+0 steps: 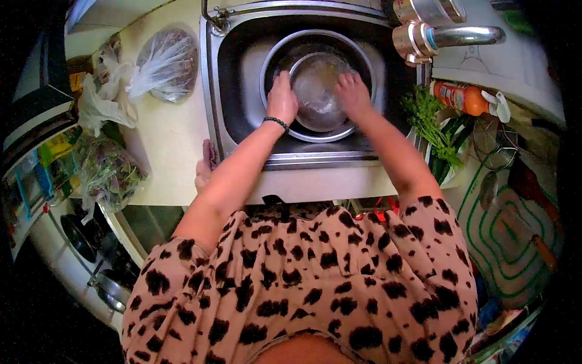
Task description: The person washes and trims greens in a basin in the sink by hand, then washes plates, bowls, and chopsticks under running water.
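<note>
A large metal basin (pixel 368 103) stands in the steel sink (pixel 242 51). Inside it sits a smaller round bowl (pixel 315 91) with what looks like water in it. My left hand (pixel 283 100), with a dark beaded bracelet at the wrist, is closed on the bowl's left rim. On the right side of the bowl, my right hand (pixel 353 94) has its fingers apart, with the fingertips over or in the bowl; whether they touch anything is too blurred to tell.
Left of the sink lie a tied plastic bag (pixel 167 67) and a bag of leafy vegetables (pixel 112 173). A curved faucet (pixel 470 36) juts in at upper right. Below it are green leaves (pixel 427 115), an orange spray bottle (pixel 461 98) and a wire strainer (pixel 494 142).
</note>
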The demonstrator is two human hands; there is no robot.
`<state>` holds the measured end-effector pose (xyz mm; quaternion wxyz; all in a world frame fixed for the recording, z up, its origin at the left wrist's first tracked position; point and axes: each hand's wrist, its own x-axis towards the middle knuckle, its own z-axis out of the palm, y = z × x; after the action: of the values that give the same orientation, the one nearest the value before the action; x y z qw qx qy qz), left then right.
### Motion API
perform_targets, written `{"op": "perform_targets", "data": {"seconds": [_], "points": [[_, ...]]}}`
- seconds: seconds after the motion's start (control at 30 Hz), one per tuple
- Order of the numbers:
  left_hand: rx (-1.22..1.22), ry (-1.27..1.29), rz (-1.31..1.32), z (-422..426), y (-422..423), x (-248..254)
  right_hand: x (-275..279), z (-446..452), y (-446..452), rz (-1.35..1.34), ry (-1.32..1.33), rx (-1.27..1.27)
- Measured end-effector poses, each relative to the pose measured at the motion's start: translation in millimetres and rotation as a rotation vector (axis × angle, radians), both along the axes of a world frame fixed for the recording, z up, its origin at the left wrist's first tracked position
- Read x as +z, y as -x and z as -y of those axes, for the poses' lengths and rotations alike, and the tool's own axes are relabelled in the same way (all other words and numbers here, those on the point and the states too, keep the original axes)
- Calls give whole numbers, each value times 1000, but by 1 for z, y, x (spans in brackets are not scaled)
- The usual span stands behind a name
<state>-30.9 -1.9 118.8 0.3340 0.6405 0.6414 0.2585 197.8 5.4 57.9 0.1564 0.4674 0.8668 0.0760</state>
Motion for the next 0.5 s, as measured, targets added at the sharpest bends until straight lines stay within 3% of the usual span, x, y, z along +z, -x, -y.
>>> {"op": "perform_targets", "data": {"seconds": [0.03, 0.07, 0.1, 0.13, 0.17, 0.23, 0.27, 0.33, 0.37, 0.43, 0.5], "points": [[-30, -30, -19, -4, -2, 10, 32, 10, 16, -108, 253, -208], [-60, -62, -39, -7, -3, 15, 51, 17, 41, -285, 553, -603], [-59, -63, -36, -1, -5, 17, 39, 35, 50, -404, 786, -473], [41, 47, 25, 6, -9, 19, 28, 41, 72, -520, 948, -546], [136, 154, 84, 9, -12, 17, 35, 40, 91, -960, 957, -574], [78, 222, 42, 9, -3, 8, 32, 30, 94, -832, 1076, -662], [52, 233, 7, 7, -1, 12, 34, 29, 85, -840, 1071, -659], [19, 250, -47, 0, -1, 5, 40, 28, 45, -448, 510, -342], [21, 248, -49, -4, -3, 7, 31, 13, 31, -449, 509, -340], [-25, 229, -85, -12, -10, 17, 6, -28, 11, -255, 12, 249], [-28, 190, -76, -17, -8, 12, 13, -34, 14, -245, 45, 218]]}}
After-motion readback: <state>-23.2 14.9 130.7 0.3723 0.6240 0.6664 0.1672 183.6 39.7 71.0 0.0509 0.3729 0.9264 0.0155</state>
